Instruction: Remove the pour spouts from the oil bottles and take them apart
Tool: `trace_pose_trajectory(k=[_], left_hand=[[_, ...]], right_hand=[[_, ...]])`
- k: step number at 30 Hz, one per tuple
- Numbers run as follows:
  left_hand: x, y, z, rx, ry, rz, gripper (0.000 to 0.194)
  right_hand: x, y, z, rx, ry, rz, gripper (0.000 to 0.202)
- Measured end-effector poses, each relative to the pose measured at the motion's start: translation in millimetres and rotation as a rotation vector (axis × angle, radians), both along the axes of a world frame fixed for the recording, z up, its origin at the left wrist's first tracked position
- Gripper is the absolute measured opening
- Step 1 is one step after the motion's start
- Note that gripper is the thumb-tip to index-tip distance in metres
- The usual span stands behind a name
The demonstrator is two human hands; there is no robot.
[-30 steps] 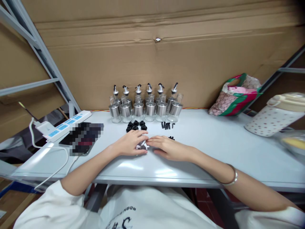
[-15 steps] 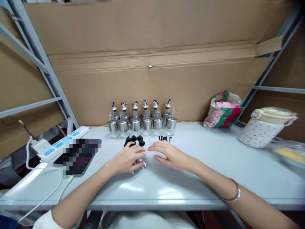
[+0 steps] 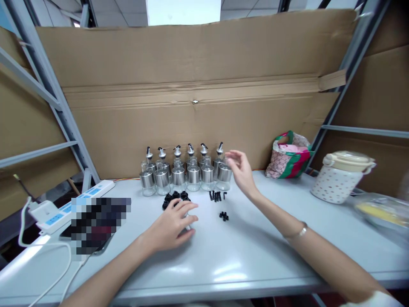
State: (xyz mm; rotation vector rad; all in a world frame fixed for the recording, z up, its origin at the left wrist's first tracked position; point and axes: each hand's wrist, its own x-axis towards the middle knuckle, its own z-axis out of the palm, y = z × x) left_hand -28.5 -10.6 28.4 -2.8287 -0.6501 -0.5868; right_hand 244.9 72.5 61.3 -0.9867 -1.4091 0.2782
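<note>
Bottle (image 3: pixel 223 186), head view: far on counter (image 3: pixel 271 243), near row's right end; likely fragile, slippery (glass); best held round metal band (image 3: pixel 224 173). Right hand (image 3: pixel 242 172): half-curled beside it, grip unclear. Left hand (image 3: pixel 172 224): over silvery part (image 3: pixel 188 227), grip hidden.

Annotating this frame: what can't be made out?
Head view, all:
Silver part: mostly covered by left hand; shape unclear.
Black caps: partly covered by left hand; count unclear.
Rightmost front bottle: neck partly covered by right hand; contact unclear.
Back bottles: lower bodies behind front row.
Phone: mosaic hides screen.
</note>
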Motion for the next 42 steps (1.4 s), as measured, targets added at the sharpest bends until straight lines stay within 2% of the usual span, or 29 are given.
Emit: trace_pose_trajectory(k=[1,4,8,11,13,17,21,24,27,30,32,35,37,39,42], left_hand=[[4,-4,-2.0,0.039,-0.022,-0.054,0.021],[21,-20,-13.9,0.135,-0.070,-0.283,0.019],[42,-34,-30.2,0.094,-0.024,-0.485,0.016],[50,-36,-33.7,0.015,-0.017,-0.486,0.015],[51,-35,-33.1,-0.032,-0.034,-0.447,0.013],[49,-34,-31.7,-0.114,-0.068,-0.432,0.014],[48,-34,-30.2,-0.298,-0.129,-0.380,0.026],[48,-34,-30.4,-0.473,-0.276,-0.329,0.043],[48,-33,-33.4,-0.638,-0.488,-0.235,0.058],[48,-32,-37.1,-0.729,-0.726,-0.158,0.073],[48,-31,-37.8,-0.782,-0.834,-0.160,0.083],[49,-32,-35.7,-0.860,-0.871,-0.233,0.096],[50,-34,-33.2,-0.904,-0.827,-0.287,0.093],[51,-36,-31.0,-0.957,-0.775,-0.299,0.079],[52,-38,-29.4,-1.018,-0.763,-0.203,0.053]], right_hand=[[11,20,4.9,-0.101,0.118,-0.038,0.033],[37,70,17.1,-0.297,0.120,0.000,0.029],[50,100,24.6,-0.482,0.014,0.176,0.021],[47,107,24.6,-0.509,-0.005,0.220,0.021],[44,111,24.2,-0.474,0.020,0.187,0.023],[49,110,29.3,-0.271,0.146,-0.052,0.028],[61,80,40.5,-0.052,0.213,-0.259,0.031],[52,35,46.4,0.199,0.180,-0.267,0.031],[20,-17,47.2,0.276,0.159,-0.097,0.027],[-23,-65,38.9,0.179,0.184,0.189,0.024],[-48,-93,27.4,0.073,0.176,0.391,0.025],[-71,-126,6.9,-0.019,0.120,0.628,0.024],[-79,-140,-3.8,-0.050,0.066,0.724,0.024],[-83,-146,-10.0,-0.065,0.041,0.775,0.024],[-87,-143,-13.9,-0.058,0.049,0.803,0.025]])
